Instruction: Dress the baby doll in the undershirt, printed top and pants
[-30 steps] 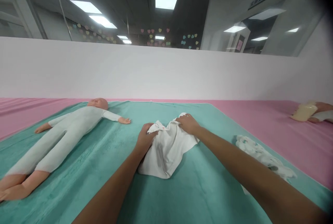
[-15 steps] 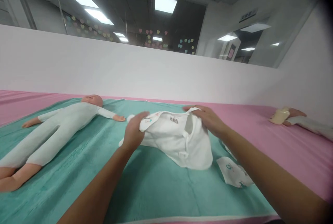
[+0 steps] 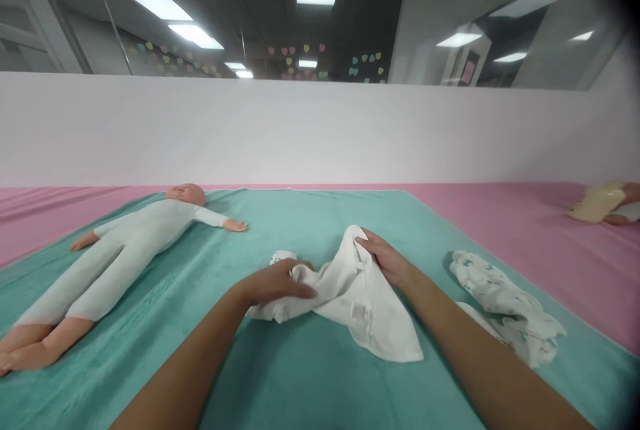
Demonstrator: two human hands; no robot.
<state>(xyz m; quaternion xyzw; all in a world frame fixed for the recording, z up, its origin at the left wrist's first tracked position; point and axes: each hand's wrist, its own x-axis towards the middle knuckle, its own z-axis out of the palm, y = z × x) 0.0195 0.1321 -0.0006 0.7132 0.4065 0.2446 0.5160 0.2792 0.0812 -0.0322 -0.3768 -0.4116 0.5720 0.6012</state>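
A white baby garment (image 3: 365,320) with a small label hangs bunched between my hands, its lower edge on or just over the green blanket (image 3: 310,390). My left hand (image 3: 280,281) is closed around its gathered left part. With thumb and fingers my right hand (image 3: 385,257) pinches the raised upper edge. A small printed bit (image 3: 283,257) of cloth shows behind my left hand. Beyond my left arm a baby doll (image 3: 145,237) in a pale suit lies on its back, arms spread.
Crumpled white printed baby clothing (image 3: 510,303) lies right of my right forearm. On the pink sheet (image 3: 505,223) at far right is a second doll (image 3: 627,203), partly cut off, with a yellowish object (image 3: 595,202) beside it. A white wall (image 3: 300,130) with a window above borders the back.
The garment has gone from being spread between both hands to bunched and twisted, its inner side showing. Both hands are lower. The view has turned, showing more of the printed clothing.
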